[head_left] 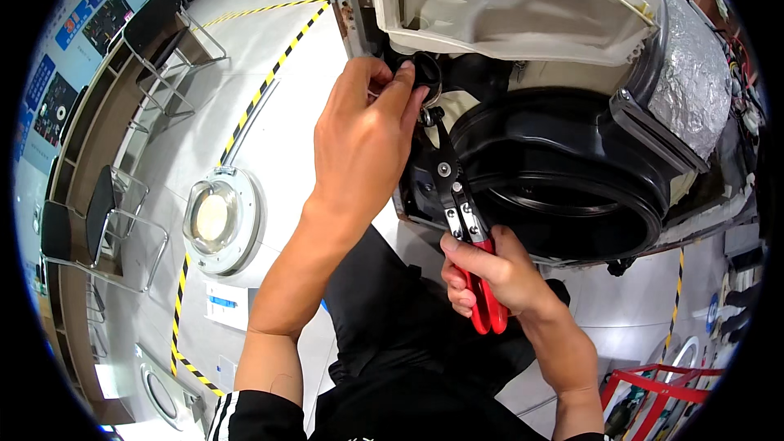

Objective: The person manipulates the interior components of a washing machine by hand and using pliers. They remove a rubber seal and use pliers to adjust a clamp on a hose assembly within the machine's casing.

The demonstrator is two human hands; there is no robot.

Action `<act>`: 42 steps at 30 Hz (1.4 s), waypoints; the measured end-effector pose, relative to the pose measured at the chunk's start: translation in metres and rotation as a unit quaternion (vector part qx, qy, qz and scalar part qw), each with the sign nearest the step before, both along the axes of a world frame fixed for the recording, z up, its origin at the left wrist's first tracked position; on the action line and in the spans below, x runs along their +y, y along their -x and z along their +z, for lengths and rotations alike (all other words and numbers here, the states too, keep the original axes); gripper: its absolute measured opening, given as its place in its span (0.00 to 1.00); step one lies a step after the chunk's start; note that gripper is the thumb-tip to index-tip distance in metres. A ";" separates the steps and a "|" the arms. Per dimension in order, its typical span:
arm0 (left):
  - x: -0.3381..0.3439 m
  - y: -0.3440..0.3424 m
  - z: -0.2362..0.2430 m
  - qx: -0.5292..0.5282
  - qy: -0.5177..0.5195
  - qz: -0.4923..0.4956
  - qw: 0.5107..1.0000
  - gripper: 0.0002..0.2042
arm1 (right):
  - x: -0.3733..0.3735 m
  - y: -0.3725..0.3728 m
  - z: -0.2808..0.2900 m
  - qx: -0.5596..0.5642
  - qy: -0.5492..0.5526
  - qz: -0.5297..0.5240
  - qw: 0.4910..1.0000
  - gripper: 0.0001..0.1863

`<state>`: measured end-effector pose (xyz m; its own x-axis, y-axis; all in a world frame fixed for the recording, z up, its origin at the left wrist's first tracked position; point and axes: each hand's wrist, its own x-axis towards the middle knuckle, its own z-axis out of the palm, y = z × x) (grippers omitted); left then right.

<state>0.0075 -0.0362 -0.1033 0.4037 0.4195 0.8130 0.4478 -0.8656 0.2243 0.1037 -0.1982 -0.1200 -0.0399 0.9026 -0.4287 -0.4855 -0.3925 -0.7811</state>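
Note:
My right hand [498,273] is closed around the red handles of a pair of hose clamp pliers [457,196], whose dark jaws point up. The jaw tips meet a metal clamp [428,114] around the end of a black rubber hose [426,72]. My left hand [366,118] pinches that hose just below the pale plastic drawer housing [523,12]; the fingertips partly cover it. Right of the pliers lies the black rubber door gasket [563,135] of an opened washing machine. Whether the hose touches the housing is hard to make out.
A detached round washer door [219,222] lies on the floor to the left, near a white sheet with a blue item [224,304]. A front panel [163,388] leans lower left. Foil-covered ducting [694,65] sits upper right, a red rack [653,388] lower right. Chairs [163,45] line the desk.

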 end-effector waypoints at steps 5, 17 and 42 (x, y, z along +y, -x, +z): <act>0.003 0.003 0.014 0.094 -0.086 0.013 0.992 0.09 | -0.001 -0.002 0.008 0.029 0.011 0.009 0.999 0.13; 0.011 -0.003 0.023 0.178 -0.138 0.024 0.974 0.07 | 0.003 -0.012 0.010 0.019 0.013 0.015 1.000 0.14; -0.045 -0.003 -0.039 -0.209 0.669 -0.314 0.641 0.25 | 0.004 -0.015 0.007 0.060 0.035 0.017 0.997 0.14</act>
